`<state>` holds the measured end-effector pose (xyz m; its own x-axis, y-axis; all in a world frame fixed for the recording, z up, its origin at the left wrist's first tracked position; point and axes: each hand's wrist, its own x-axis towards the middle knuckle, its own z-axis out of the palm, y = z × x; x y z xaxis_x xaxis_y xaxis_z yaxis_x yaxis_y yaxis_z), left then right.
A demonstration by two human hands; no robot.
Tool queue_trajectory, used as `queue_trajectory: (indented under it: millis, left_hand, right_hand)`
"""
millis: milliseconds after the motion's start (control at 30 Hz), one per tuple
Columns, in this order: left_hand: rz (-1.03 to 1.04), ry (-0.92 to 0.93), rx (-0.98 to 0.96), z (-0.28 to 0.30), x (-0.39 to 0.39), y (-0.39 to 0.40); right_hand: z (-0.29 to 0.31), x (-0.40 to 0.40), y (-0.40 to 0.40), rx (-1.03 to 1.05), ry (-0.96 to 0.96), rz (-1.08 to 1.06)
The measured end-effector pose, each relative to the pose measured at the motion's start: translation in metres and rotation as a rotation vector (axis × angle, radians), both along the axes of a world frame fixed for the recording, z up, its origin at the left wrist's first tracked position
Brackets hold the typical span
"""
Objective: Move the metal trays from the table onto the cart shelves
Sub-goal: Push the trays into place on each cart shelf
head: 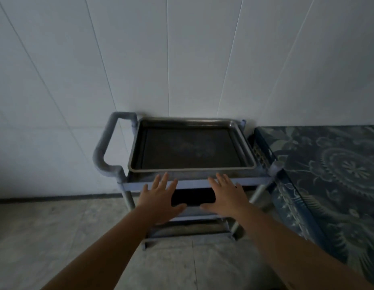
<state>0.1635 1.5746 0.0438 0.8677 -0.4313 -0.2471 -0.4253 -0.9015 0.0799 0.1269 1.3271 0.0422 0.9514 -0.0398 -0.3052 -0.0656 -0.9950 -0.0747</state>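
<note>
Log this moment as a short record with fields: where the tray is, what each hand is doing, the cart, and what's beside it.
tray: one metal tray lying flat on the top shelf of the cart
left hand: open, fingers spread, in front of the cart's near edge, holding nothing
right hand: open, fingers spread, holding nothing
cart handle: on the left side
lower shelves: partly hidden by the hands, contents unclear
beside cart: table under a blue patterned cloth on the right, no tray visible on it

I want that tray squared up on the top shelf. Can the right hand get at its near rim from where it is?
Probably yes: the right hand is open just short of the metal tray, with nothing between them above the cart edge.
</note>
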Motion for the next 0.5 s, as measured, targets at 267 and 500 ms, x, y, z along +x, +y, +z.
queue_trajectory:
  millis: [267, 500]
  left_hand:
    - [-0.04, 0.043, 0.023, -0.001, 0.061, -0.014]
    - [0.008, 0.115, 0.061, -0.027, 0.123, -0.043]
  right_hand:
    - [-0.021, 0.04, -0.019, 0.033, 0.024, -0.026]
    - [-0.044, 0.1, -0.056, 0.034, 0.028, 0.018]
